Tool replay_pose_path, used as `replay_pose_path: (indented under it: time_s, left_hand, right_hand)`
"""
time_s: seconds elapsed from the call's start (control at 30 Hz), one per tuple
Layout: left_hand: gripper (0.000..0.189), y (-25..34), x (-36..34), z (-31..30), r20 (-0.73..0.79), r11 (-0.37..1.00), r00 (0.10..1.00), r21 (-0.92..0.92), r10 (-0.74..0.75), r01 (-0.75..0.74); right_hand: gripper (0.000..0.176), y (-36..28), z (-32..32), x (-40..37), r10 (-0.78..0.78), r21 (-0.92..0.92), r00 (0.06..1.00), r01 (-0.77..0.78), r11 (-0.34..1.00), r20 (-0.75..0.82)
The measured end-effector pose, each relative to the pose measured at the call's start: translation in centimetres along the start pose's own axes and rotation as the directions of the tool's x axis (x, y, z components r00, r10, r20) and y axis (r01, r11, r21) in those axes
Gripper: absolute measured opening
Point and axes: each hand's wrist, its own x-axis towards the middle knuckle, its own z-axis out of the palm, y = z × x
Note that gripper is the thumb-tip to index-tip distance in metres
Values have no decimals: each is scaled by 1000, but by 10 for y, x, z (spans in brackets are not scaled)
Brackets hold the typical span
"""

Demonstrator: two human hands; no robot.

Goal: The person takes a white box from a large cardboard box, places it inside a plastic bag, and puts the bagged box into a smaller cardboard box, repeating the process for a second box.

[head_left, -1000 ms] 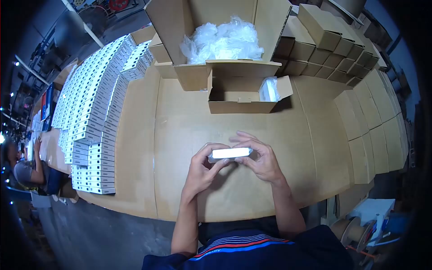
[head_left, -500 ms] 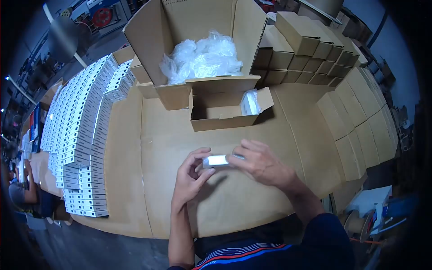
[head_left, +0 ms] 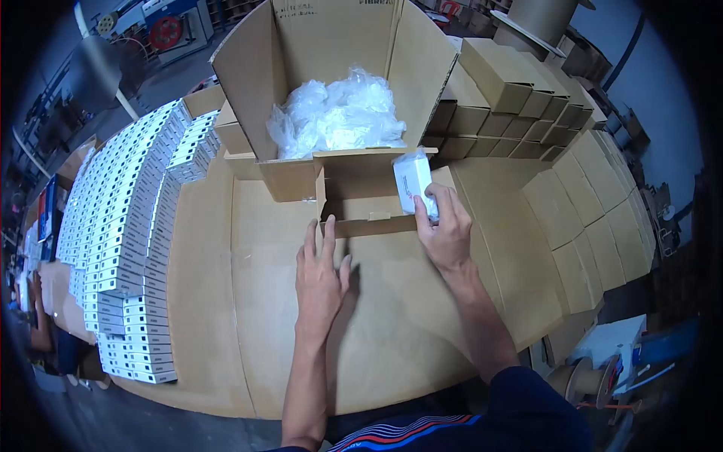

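My right hand (head_left: pixel 446 230) grips a small white box (head_left: pixel 413 183) wrapped in clear plastic, held tilted over the right end of an open brown carton (head_left: pixel 384 226). The carton's flaps stand up, and its left part shows a bare brown inside. My left hand (head_left: pixel 320 279) has its fingers apart, with the fingertips at the carton's front left corner and nothing in it. Whatever lies in the carton beneath the white box is hidden by the box and my right hand.
Behind the carton, a large open box (head_left: pixel 418 83) holds crumpled clear plastic bags (head_left: pixel 339 113). Stacked white boxes (head_left: pixel 124 226) line the left side. Brown cartons (head_left: pixel 501 94) are piled at the back right, more (head_left: pixel 595 218) at the right. A person (head_left: pixel 41 316) is at the far left.
Both hands have moved forward from the table's middle to the carton. The white box is now in my right hand alone, over the carton; my left hand has let go.
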Motion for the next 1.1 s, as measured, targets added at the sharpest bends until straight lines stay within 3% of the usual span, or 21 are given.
replay_pose_path:
  time_s: [0.1,0.23,0.4,0.73,0.83,0.97,1.0,1.1]
  left_hand:
    - [78,-3,-2,5,47,998,998,29,-49,48]
    - [77,-3,-2,9,-51,983,998,182,22,-12]
    - [76,4,0,10,-57,979,998,199,-20,31]
    - [77,7,-3,9,-15,951,995,295,-95,95]
    - [77,7,-3,7,-17,955,996,283,-89,90]
    - [77,10,1,8,-6,979,994,175,-106,105]
    - [77,11,3,9,-4,980,994,164,-111,111]
    - [77,9,0,3,11,981,990,136,-138,136]
  right_hand:
    - [21,12,13,-7,33,-27,999,-32,999,20]
    - [19,14,19,-7,44,-49,997,-41,998,58]
    - [16,12,15,0,135,-22,985,-134,991,104]
    - [11,20,39,-16,298,-317,937,-232,920,180]
    - [17,15,36,-25,381,-348,906,-303,887,184]
    - [47,-12,20,-36,376,-547,888,-183,817,265]
    - [56,-14,20,-38,476,-543,818,-253,801,321]
    - [55,-1,35,-49,416,-513,874,-245,823,249]
